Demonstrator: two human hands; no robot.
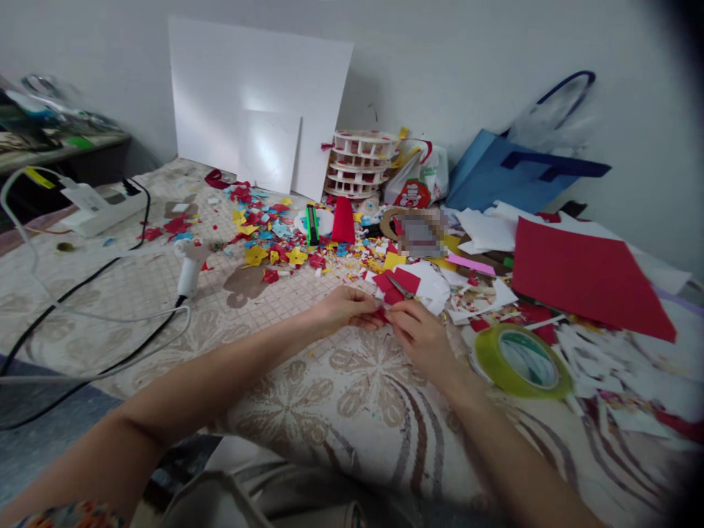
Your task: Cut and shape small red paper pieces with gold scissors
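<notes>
Red piece: a small scrap of red (379,314), probably paper, held between the fingertips just above the patterned cloth (308,411); it is near the middle of the view, on the wearer's side of the scissors (400,286)
Left hand: reaching in from the left (347,304), thumb and fingers drawn together, pinching the red piece
Right hand: reaching in from the right (423,337), fingers bent, tips closed on the other side of the same piece; whether this hand also touches the scissors, I cannot tell
Red piece's feel: likely very light, thin and soft enough to fold, easily creased or torn; probably not slippery
Red piece's grip: best taken lightly by opposite edges, thumb against fingertip; a hard squeeze could crumple it
Red piece's direction: mostly covered by fingers, so its long axis and any pointed end cannot be told; the visible sliver sits in the gap between the hands
Scissors' direction: blades toward the far left, handle end toward the right hand; they lie over red paper (410,279), with a white disc (437,290) just beside
</notes>
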